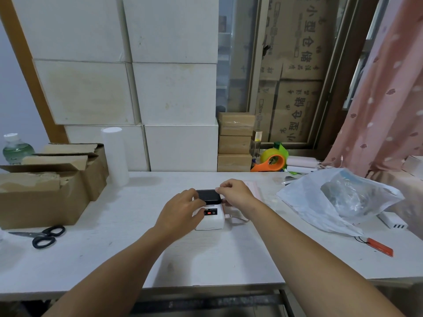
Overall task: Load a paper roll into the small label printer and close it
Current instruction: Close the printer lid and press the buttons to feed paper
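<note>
A small white label printer with a black lid sits in the middle of the white table. My left hand rests on the printer's left side, fingers on the lid's left edge. My right hand curls over the lid's right far corner, fingertips pinched at its edge. The lid looks lowered over the body. No paper roll shows; the inside of the printer is hidden. A thin cable leaves the printer's right side.
Black scissors lie at the left front, open cardboard boxes behind them. A white plastic bag lies to the right, an orange tape dispenser and a white roll further back. An orange tag lies at the right.
</note>
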A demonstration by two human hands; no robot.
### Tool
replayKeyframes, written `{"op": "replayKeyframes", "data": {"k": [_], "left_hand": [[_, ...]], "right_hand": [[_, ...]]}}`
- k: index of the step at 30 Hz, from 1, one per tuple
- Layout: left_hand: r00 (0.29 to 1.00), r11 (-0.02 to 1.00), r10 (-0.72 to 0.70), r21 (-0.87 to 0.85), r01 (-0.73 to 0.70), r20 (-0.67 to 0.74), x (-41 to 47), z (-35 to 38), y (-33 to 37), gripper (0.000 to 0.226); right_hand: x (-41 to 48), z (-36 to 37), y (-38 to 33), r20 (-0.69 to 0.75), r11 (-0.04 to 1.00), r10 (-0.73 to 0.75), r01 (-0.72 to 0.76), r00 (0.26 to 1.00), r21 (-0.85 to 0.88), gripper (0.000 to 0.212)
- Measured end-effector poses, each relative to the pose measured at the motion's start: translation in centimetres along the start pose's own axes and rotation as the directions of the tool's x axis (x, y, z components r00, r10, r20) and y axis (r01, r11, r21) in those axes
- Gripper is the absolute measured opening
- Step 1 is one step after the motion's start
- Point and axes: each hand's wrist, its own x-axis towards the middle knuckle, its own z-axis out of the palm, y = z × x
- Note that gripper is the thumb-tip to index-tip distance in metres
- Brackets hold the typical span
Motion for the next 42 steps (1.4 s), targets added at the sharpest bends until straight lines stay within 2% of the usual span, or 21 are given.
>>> {"op": "replayKeyframes", "data": {"k": [5,9,12,16,20,26,28,32,37,42], "left_hand": [[0.993,0.99,-0.121,-0.066,0.122,0.014,-0.1,-0.1,0.2,0.034],[0.985,0.986,-0.168,-0.021,0.167,-0.034,0.2,-0.1,0.3,0.031],[0.99,0.99,-0.143,-0.01,0.143,-0.02,0.3,0.1,0.2,0.023],[0.987,0.987,-0.158,-0.025,0.158,-0.012,0.5,0.7,0.1,0.018],[0.988,0.989,-0.15,-0.008,0.15,0.027,0.6,1.2,0.3,0.023],[0.972,0.972,-0.226,-0.046,0.229,0.058,1.3,1.2,0.1,0.028],[0.975,0.976,-0.212,-0.044,0.216,0.069,1.5,1.2,0.0,0.028],[0.956,0.952,-0.282,-0.095,0.289,0.083,2.2,1.1,0.1,0.026],[0.954,0.955,-0.274,-0.086,0.285,0.122,3.5,1.3,0.0,0.026],[0.948,0.955,-0.277,-0.069,0.29,0.158,4.3,1.2,-0.3,0.026]], "right_hand": [[-0.4,-0.7,-0.4,0.026,0.939,0.091,-0.094,0.996,0.331,0.01],[-0.4,-0.5,0.2,0.024,0.899,0.08,-0.083,0.996,0.43,0.019],[-0.3,-0.5,0.2,0.031,0.862,0.051,-0.06,0.998,0.504,0.026],[-0.1,-0.3,-0.4,0.023,0.82,0.038,-0.045,0.999,0.57,0.018],[0.0,0.1,-0.7,0.002,0.838,0.023,-0.02,1.0,0.546,0.017],[0.3,0.7,-0.7,-0.023,0.917,-0.02,0.027,1.0,0.398,0.025],[0.3,0.8,-0.8,-0.029,0.928,-0.025,0.034,0.999,0.37,0.026],[0.3,0.6,-0.9,-0.022,0.94,-0.038,0.043,0.999,0.339,0.025],[0.2,0.6,-0.9,-0.014,0.956,-0.063,0.064,0.998,0.286,0.025],[0.6,0.4,-0.8,-0.041,0.984,-0.081,0.087,0.996,0.157,0.037]]}}
